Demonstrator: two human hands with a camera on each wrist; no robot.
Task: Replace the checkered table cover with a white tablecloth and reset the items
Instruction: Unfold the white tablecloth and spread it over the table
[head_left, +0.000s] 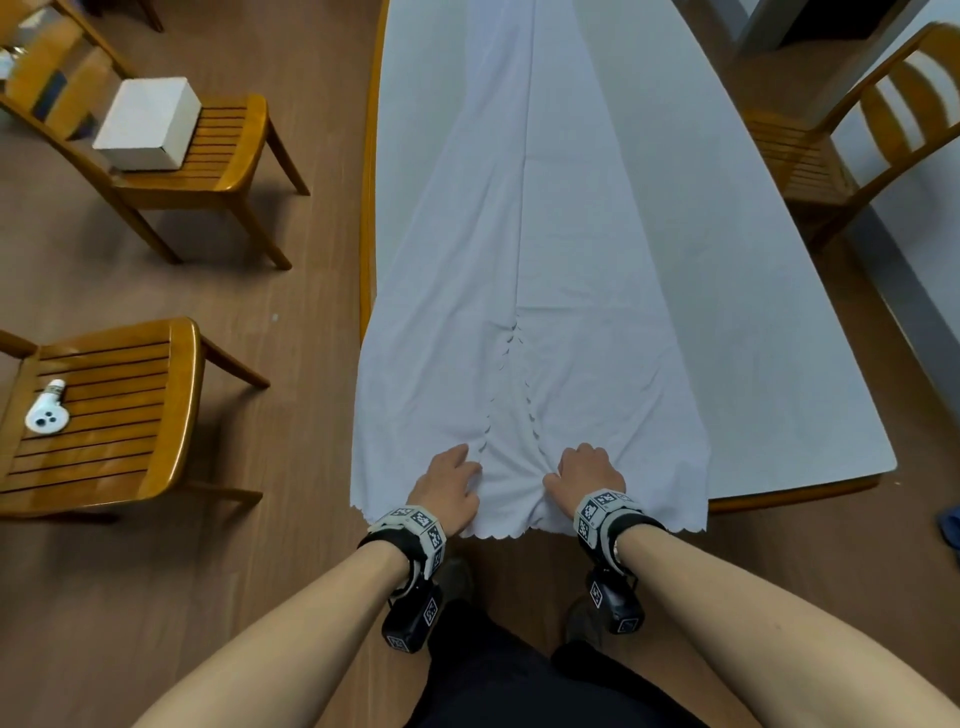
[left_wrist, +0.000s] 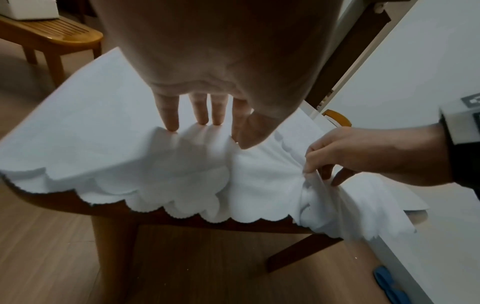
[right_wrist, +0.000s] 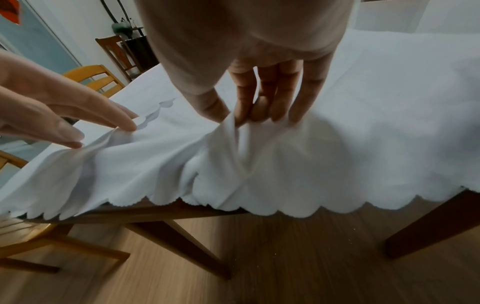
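soft scalloped white tablecloth (head_left: 530, 291) is lying creased; left hand (head_left: 448, 488) is pressing it with straight fingers. right hand (head_left: 587, 480) is pinching a fold

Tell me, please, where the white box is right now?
In the head view, the white box sits on the seat of the far wooden chair, left of the table.

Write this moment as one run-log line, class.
stage: unfolding white tablecloth on table | left hand: fingers press cloth | right hand: pinches fold | box, chair
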